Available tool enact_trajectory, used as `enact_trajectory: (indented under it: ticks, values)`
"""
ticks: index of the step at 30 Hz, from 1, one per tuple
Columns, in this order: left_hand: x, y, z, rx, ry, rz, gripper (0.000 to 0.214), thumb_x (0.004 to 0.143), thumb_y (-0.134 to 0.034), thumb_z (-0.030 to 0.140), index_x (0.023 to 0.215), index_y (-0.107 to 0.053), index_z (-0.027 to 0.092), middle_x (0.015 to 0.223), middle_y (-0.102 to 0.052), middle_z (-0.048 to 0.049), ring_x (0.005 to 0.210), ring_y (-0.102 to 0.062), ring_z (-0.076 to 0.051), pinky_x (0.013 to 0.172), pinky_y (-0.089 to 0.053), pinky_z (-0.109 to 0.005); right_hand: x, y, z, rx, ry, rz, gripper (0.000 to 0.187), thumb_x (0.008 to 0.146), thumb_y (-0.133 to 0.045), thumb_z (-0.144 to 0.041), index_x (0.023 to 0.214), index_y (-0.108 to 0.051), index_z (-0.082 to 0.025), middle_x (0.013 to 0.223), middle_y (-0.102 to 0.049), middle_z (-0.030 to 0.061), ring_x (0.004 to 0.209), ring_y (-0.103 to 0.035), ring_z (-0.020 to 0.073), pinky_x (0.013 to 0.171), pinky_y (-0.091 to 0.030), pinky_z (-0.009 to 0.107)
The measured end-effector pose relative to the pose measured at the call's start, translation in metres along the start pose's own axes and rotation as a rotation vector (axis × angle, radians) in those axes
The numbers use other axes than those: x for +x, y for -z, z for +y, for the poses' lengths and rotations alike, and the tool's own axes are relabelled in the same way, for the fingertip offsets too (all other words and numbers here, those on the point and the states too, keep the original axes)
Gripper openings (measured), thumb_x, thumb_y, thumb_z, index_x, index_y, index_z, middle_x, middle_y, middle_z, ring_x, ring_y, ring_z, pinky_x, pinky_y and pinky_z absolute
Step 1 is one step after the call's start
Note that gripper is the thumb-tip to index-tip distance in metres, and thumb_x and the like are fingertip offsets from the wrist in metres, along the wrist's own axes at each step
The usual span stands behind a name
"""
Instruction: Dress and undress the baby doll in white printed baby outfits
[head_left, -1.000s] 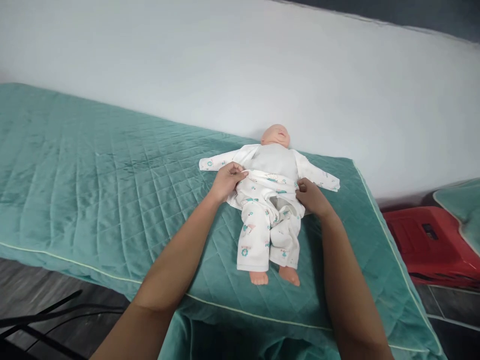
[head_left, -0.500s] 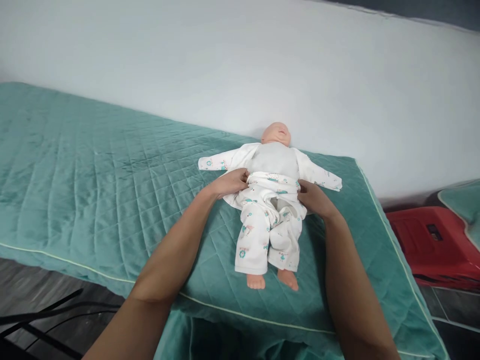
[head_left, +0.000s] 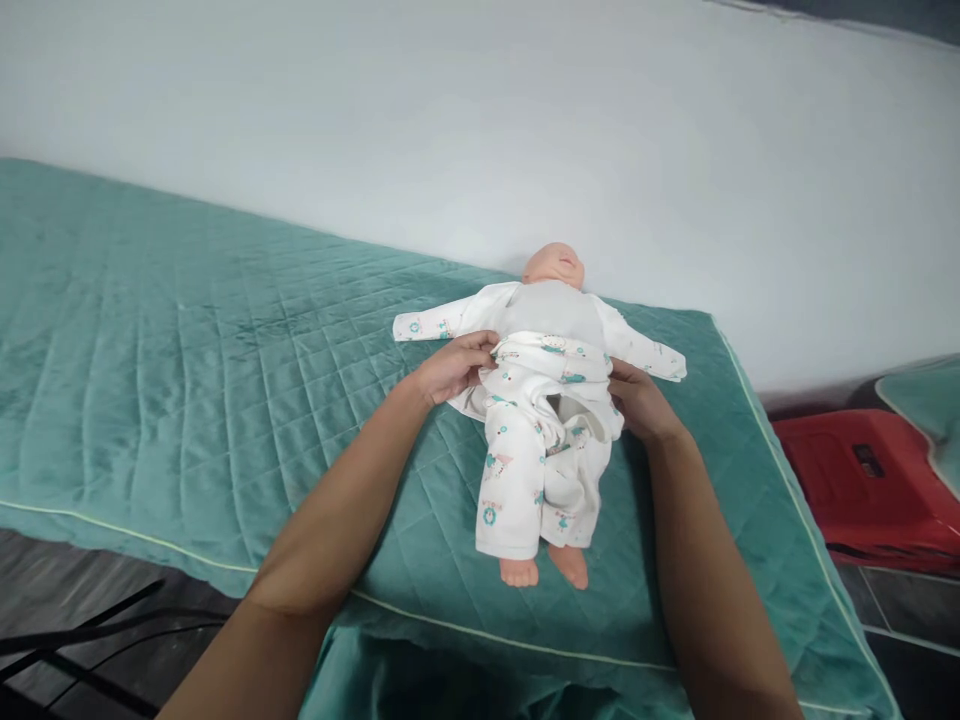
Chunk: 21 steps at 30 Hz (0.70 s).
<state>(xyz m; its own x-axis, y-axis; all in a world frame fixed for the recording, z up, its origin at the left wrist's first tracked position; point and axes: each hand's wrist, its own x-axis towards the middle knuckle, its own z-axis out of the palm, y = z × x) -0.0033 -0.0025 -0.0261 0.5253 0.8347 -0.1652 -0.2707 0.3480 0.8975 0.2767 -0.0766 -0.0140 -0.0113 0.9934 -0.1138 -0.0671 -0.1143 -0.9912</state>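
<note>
A baby doll (head_left: 553, 268) lies on its back on a teal quilted mattress (head_left: 225, 350), head toward the wall, bare feet toward me. It wears an open white printed jacket (head_left: 645, 352) and white printed trousers (head_left: 525, 470). My left hand (head_left: 450, 365) is closed on the trousers' waistband at the doll's left-of-frame hip. My right hand (head_left: 637, 400) grips the waistband on the other side, its fingers partly tucked behind the cloth. The doll's grey torso (head_left: 555, 310) shows above the waistband.
A white wall (head_left: 480, 130) runs right behind the mattress. A red plastic object (head_left: 862, 480) sits on the floor at the right, with another teal pad (head_left: 926, 410) above it. Black cables (head_left: 75, 640) cross the dark floor at the lower left.
Both hands have drawn the waistband up toward the doll's chest, covering more of the grey torso. The trouser legs have ridden up slightly and the doll's legs have come closer together.
</note>
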Motion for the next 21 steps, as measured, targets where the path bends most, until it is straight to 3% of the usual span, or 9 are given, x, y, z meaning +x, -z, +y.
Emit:
enact_trajectory:
  ticks: [8,13,17,21]
  values:
    - [-0.008,0.001,0.007,0.03,-0.031,0.014,0.02,0.066,-0.078,0.023,0.083,-0.07,0.015,0.075,-0.061,0.0014,0.066,-0.054,-0.01,0.062,-0.042,-0.022,-0.002,0.003,0.0,0.071,-0.011,-0.013,0.026,0.064,-0.081,-0.033,0.087,-0.077,-0.022,0.075,-0.073,0.0008,0.056,-0.056,0.0142,0.054,-0.043,0.029]
    - [-0.004,0.011,0.0,0.042,-0.015,0.008,0.029,0.067,-0.085,0.032,0.084,-0.07,0.014,0.081,-0.065,-0.0017,0.071,-0.058,-0.011,0.068,-0.045,-0.024,-0.002,0.002,0.001,0.084,-0.024,-0.022,0.027,0.066,-0.082,-0.036,0.088,-0.076,-0.022,0.087,-0.077,0.0037,0.073,-0.067,0.0198,0.063,-0.049,0.032]
    - [-0.001,0.011,0.001,0.073,0.0,-0.016,0.028,0.069,-0.083,0.034,0.084,-0.07,0.014,0.079,-0.064,-0.0017,0.071,-0.057,-0.011,0.068,-0.045,-0.025,0.0,0.002,0.004,0.081,-0.03,-0.003,0.025,0.064,-0.083,-0.038,0.082,-0.074,-0.023,0.085,-0.076,0.003,0.077,-0.068,0.0215,0.066,-0.051,0.032]
    - [-0.001,0.007,0.004,0.14,-0.038,0.013,0.016,0.07,-0.075,0.028,0.074,-0.065,0.015,0.069,-0.056,0.0017,0.061,-0.049,-0.01,0.057,-0.036,-0.024,0.002,0.005,0.008,0.057,-0.035,-0.014,0.026,0.066,-0.083,-0.041,0.08,-0.071,-0.023,0.073,-0.071,0.0008,0.064,-0.061,0.0176,0.059,-0.047,0.03]
